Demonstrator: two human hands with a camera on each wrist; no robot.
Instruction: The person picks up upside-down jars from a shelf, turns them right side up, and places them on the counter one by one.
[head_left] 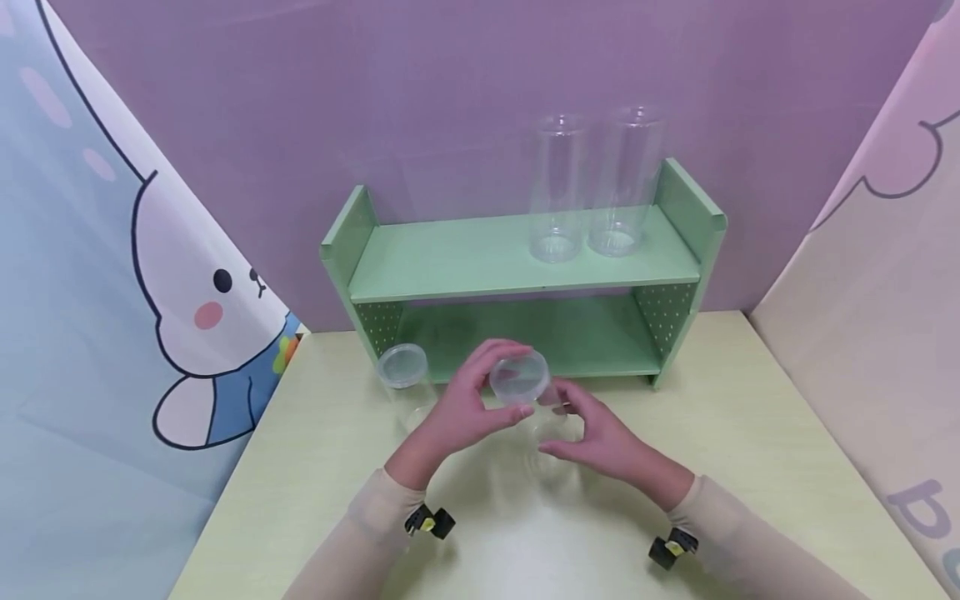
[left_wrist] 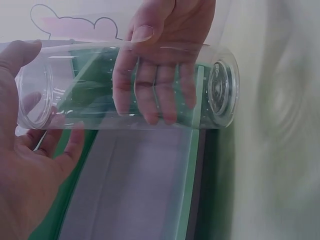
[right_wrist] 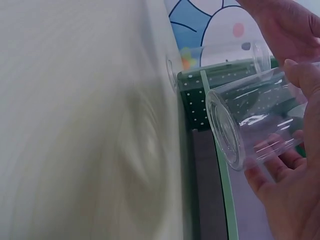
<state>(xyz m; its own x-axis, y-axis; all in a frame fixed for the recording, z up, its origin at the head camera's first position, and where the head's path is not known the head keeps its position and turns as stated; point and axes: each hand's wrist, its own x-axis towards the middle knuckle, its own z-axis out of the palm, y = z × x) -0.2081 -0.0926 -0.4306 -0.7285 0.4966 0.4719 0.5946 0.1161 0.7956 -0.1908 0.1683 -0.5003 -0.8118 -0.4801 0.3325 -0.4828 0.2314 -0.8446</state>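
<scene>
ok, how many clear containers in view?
4 clear containers: one and another on the green rack's top shelf, one in both hands, one on the table to its left.

From here I could pass right of the right hand point(head_left: 603, 437); a standing jar point(head_left: 405, 396) blocks left of the left hand point(head_left: 467, 404), green shelf point(head_left: 442, 262) ahead.

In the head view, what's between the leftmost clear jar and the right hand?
The left hand and the held clear jar, per head view.

Unreadable purple lettering point(head_left: 917, 492) on pale backdrop point(head_left: 862, 333)
</scene>
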